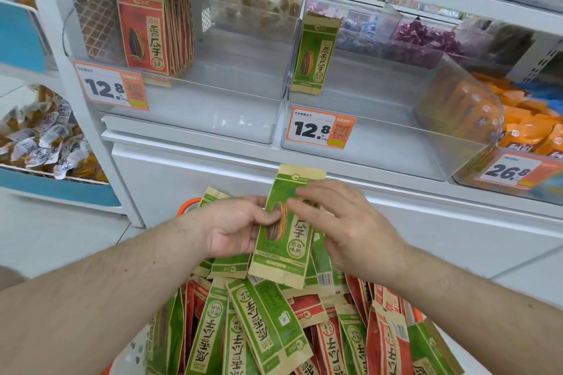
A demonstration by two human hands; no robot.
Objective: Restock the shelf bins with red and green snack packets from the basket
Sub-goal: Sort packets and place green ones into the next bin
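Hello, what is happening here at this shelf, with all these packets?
A person is restocking sunflower seed packets. The left hand grips a small stack of green paper packets above the orange basket, which is full of red and green packets; the right hand lies on the stack with straight fingers. The left clear plastic bin holds a row of red packets, the right bin one green packet.

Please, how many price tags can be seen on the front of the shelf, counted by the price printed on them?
12.8 tags: 2
26.8 tags: 1
Total: 3
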